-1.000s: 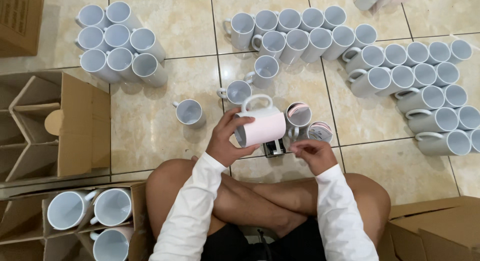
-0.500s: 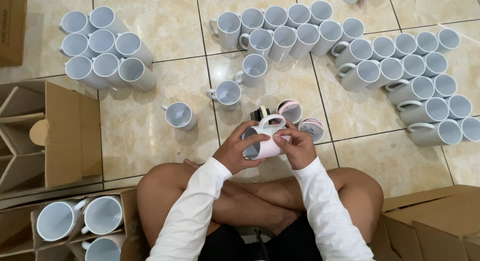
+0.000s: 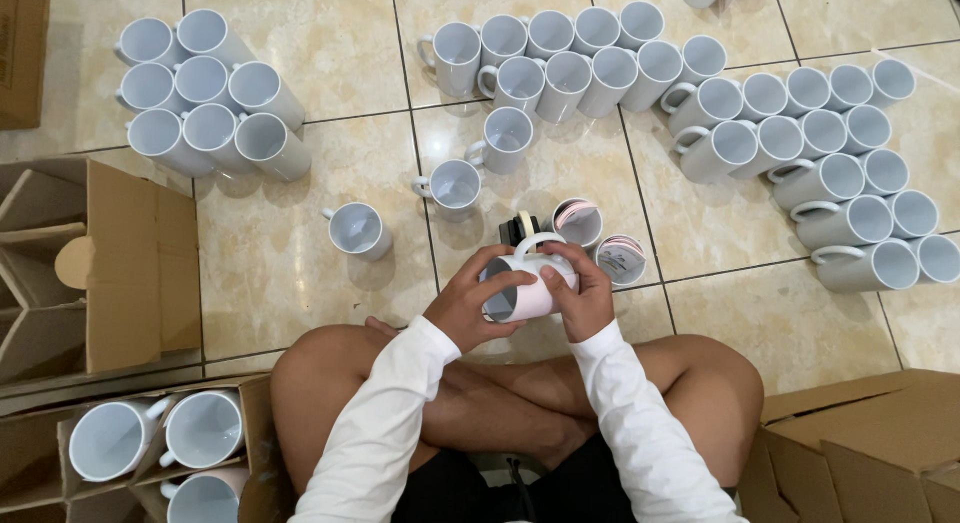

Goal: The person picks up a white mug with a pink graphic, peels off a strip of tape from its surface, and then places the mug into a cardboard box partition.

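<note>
I sit cross-legged on a tiled floor and hold a white mug [image 3: 531, 280] on its side above my knees, its handle up. My left hand [image 3: 474, 305] wraps the mug's open end. My right hand [image 3: 581, 295] presses a pale pink sheet against the mug's side. Just beyond the mug stand a black tape dispenser [image 3: 519, 227] and two mugs with pink sheets rolled inside, one mug [image 3: 578, 221] nearer the dispenser and another mug [image 3: 621, 259] to the right.
Several white mugs stand in groups: far left [image 3: 205, 103], top centre [image 3: 560, 58] and right [image 3: 830, 158]. Three loose mugs [image 3: 358, 229] stand in between. An open divider carton [image 3: 95, 263] lies left, a box holding mugs [image 3: 160, 438] bottom left, a cardboard box [image 3: 860, 443] bottom right.
I have brought the mug lower and closer to my lap. My right hand has come onto the mug's side, pressing the pink sheet. The view has shifted slightly.
</note>
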